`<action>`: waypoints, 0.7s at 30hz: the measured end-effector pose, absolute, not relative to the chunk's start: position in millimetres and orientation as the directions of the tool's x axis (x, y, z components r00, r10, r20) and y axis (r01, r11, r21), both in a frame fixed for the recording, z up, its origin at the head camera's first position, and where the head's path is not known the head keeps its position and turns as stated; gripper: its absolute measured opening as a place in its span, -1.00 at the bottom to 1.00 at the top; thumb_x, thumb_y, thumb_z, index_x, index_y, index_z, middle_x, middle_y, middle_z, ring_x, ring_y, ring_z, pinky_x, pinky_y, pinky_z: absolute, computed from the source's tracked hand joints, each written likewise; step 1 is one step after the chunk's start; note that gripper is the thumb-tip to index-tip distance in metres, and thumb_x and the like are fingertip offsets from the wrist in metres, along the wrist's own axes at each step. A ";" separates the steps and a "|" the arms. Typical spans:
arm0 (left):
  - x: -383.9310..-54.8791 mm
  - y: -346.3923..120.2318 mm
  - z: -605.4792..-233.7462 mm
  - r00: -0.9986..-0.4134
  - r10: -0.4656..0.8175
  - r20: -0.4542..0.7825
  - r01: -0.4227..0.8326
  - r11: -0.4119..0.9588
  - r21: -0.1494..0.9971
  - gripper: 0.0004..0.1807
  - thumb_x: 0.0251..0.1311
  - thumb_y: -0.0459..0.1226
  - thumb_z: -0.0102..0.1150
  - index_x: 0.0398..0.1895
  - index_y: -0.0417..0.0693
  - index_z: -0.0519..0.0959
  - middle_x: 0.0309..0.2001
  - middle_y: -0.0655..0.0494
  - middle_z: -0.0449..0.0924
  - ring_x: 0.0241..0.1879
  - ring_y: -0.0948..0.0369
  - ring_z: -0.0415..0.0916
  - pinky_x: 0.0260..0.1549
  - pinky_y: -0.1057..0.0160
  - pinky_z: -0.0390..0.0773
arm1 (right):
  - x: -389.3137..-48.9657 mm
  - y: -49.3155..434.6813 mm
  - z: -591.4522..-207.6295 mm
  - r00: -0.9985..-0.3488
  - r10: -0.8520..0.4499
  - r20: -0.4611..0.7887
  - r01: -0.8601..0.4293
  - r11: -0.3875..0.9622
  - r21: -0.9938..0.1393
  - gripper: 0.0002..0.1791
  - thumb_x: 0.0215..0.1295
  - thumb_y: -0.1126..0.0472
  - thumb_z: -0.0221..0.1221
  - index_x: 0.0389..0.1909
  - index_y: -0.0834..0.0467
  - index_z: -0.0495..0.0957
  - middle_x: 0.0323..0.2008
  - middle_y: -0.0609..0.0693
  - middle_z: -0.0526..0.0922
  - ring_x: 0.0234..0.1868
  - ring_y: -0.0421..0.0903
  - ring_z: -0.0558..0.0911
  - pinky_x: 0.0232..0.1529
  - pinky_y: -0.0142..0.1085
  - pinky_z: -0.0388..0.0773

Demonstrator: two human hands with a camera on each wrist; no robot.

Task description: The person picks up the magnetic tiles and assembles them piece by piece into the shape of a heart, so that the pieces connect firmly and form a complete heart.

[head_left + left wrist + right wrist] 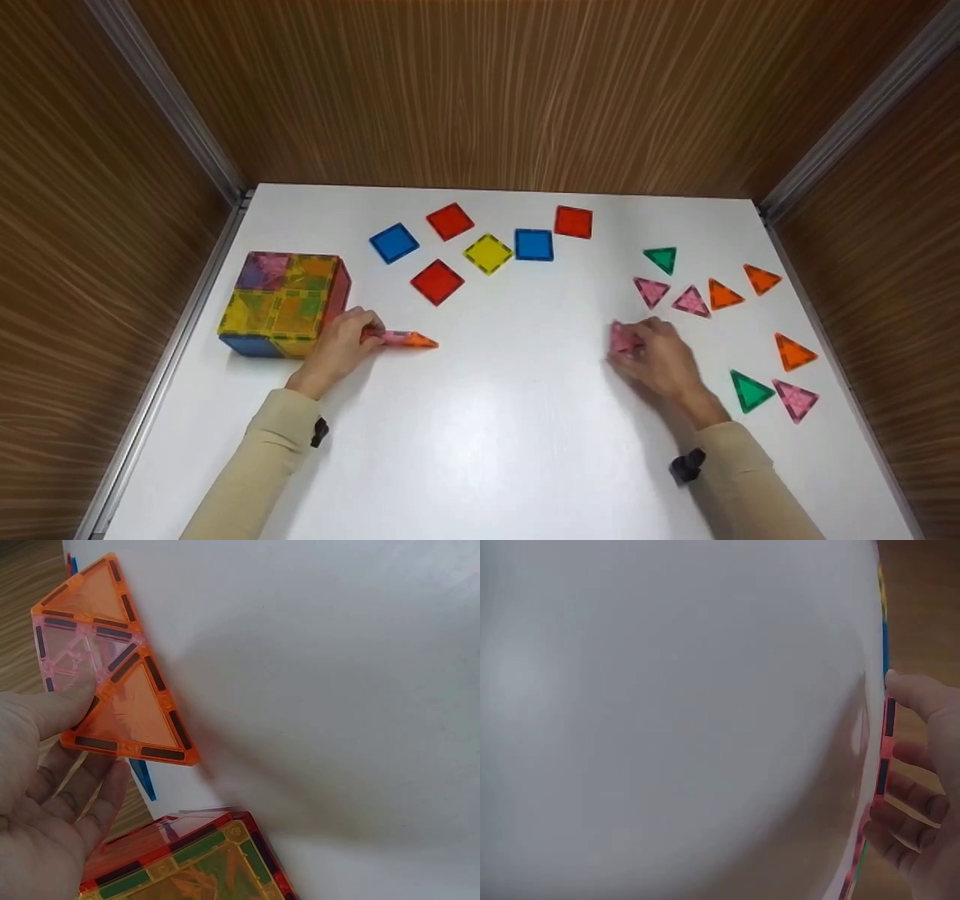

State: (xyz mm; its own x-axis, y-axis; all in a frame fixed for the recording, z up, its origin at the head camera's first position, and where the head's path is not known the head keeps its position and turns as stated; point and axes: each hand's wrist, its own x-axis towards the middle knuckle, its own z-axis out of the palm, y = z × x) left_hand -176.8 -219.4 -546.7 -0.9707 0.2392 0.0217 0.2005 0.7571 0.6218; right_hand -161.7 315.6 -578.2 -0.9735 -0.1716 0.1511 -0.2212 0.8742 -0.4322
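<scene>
In the head view my left hand (341, 349) pinches a joined strip of triangular magnetic tiles beside the box of tiles (281, 304). The left wrist view shows that strip as an orange triangle tile (142, 712), a pink triangle tile (64, 652) and another orange one, edge to edge, with my thumb over part of the pink. My right hand (664, 360) holds a pink triangle tile (621, 339) near the table surface, right of the middle. Only the edge of this tile (886, 742) shows in the right wrist view, between thumb and fingers.
Several square tiles lie toward the back, among them a yellow one (488, 254) and a blue one (534, 245). Loose triangles, including a green one (750, 390) and an orange one (793, 352), are scattered at the right. Wood-patterned walls (480, 97) enclose the white table (480, 450).
</scene>
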 end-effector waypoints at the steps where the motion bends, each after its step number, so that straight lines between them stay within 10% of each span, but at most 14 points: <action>1: -176.6 -219.8 -546.4 -0.971 0.239 0.020 0.200 0.758 0.621 -0.90 0.33 -0.35 0.39 -0.13 -0.10 0.70 -0.13 -0.05 0.69 -0.09 0.04 0.59 0.15 -0.03 0.67 | -161.9 305.7 -577.3 -0.965 -0.204 0.163 -0.256 0.869 -0.423 -0.43 0.20 0.08 0.52 0.16 0.29 0.68 -0.02 0.24 0.65 -0.06 0.13 0.62 -0.05 0.03 0.72; 21: -177.1 -219.0 -542.3 -0.968 0.250 0.032 0.216 0.757 0.617 -0.83 0.32 -0.33 0.41 -0.07 -0.13 0.69 -0.08 -0.08 0.69 -0.07 0.03 0.58 0.18 -0.04 0.67 | -159.3 148.2 -573.7 -0.791 -0.602 0.109 -0.595 0.715 -0.366 -0.40 0.25 -0.14 0.47 0.24 0.03 0.70 0.00 0.05 0.71 -0.10 -0.08 0.58 -0.11 -0.23 0.65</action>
